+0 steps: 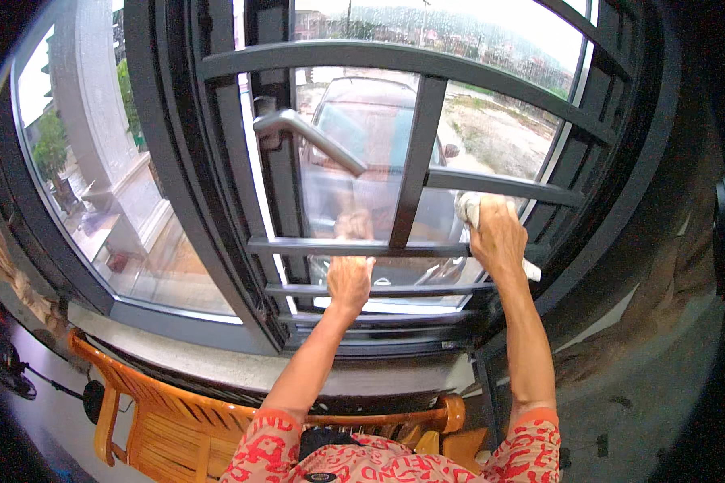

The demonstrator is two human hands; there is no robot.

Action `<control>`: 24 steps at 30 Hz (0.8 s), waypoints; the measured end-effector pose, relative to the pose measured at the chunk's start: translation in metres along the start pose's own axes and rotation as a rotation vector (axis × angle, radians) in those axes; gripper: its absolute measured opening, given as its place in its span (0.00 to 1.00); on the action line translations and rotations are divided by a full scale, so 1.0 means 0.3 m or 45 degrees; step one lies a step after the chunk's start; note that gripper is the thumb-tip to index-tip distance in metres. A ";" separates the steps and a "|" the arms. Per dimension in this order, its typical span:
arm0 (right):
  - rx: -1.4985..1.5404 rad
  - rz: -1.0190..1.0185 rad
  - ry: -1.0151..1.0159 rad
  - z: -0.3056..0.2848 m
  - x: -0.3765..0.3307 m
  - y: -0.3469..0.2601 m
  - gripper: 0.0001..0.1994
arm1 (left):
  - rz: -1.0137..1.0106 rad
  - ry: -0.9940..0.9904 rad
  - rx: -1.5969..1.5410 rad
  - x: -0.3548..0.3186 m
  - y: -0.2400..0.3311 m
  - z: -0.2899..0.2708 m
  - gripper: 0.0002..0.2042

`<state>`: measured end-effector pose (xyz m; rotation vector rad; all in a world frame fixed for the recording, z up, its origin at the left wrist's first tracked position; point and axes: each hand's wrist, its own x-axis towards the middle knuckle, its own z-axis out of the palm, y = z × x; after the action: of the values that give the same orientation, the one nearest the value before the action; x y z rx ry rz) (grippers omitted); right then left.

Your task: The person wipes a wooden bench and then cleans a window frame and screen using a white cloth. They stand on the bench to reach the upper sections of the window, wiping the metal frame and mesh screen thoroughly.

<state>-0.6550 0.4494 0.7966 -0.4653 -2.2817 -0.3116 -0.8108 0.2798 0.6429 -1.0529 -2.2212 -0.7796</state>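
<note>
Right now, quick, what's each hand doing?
Left hand: open, palm flat against the dark metal window grille, holding nothing.
Right hand: closed on a crumpled white cloth, pressed to the grille.

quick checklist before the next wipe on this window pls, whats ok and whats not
1. Cloth in hand: ok. The right hand is closed on the white cloth, pressed against the glass pane by a dark window bar.
2. Bracing: ok. The left hand lies flat against the glass at a lower bar.
3. Window handle: ok. It sticks out above the left hand, apart from both hands.
4. Glass clean: not ok. Streaks and spots show on the upper glass.
5. Footing: cannot tell. The feet are out of view; a wooden chair stands below the sill.
</note>
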 end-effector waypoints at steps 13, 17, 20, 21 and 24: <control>0.339 -0.047 0.285 0.052 -0.144 -0.318 0.22 | -0.092 -0.047 0.034 -0.006 -0.072 -0.092 0.18; 0.212 -0.025 0.179 0.015 -0.168 -0.227 0.21 | -0.169 -0.015 -0.085 -0.009 -0.067 -0.097 0.15; 0.016 0.136 0.058 0.003 -0.208 -0.036 0.18 | -0.147 0.001 -0.113 -0.008 -0.052 -0.098 0.15; -0.043 0.217 0.031 -0.015 -0.218 0.019 0.20 | -0.157 -0.016 -0.121 -0.008 -0.046 -0.098 0.15; -0.101 0.405 0.019 -0.031 -0.244 0.156 0.21 | -0.162 -0.028 -0.142 -0.007 -0.036 -0.098 0.16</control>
<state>-0.5828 0.4713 0.7528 -0.8513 -2.1440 -0.2433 -0.8114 0.2526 0.6585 -0.9832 -2.3044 -0.9605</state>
